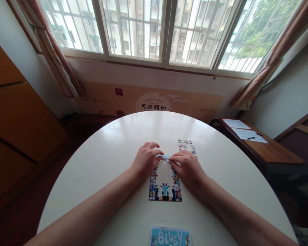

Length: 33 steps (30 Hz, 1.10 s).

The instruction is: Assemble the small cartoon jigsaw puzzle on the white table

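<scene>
Now the puzzle (pixel 165 194) points long ways away from the body, its far end between the bent fingers of the left hand (pixel 145 159) and right hand (pixel 189 166), with loose pieces (pixel 185 141) just past the right; whether either pinches a piece, I can't tell.

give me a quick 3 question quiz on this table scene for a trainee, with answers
1. True or false: the puzzle has its middle fully filled in.
2. Which word shows on the blue item at the bottom of the view?
A) Happy
B) Bluey
C) Puzzle
3. Fill the gap: the separate group of pieces lies nearer the person's ____ hand.

Key: 1 false; 2 B; 3 right
</scene>
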Each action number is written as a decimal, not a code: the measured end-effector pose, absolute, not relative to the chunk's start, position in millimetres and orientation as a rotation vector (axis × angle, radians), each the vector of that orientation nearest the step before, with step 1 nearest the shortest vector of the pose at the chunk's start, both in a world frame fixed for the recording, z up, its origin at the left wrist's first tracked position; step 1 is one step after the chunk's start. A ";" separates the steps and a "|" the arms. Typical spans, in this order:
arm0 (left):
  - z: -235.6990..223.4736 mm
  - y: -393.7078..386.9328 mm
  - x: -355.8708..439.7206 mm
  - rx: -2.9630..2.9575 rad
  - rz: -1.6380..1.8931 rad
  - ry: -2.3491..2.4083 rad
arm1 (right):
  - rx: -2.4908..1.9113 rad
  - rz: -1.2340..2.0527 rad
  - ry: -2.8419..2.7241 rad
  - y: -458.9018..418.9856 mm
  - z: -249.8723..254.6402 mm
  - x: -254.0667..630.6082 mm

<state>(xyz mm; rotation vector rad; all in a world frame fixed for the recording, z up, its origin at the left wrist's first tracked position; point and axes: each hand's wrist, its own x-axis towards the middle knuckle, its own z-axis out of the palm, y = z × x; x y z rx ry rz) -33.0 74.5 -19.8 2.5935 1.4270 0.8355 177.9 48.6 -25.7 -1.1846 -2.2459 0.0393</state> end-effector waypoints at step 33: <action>-16.4 65.6 -30.7 2.640 0.752 1.409 | -1.202 0.023 -2.329 45.0 -25.6 177.7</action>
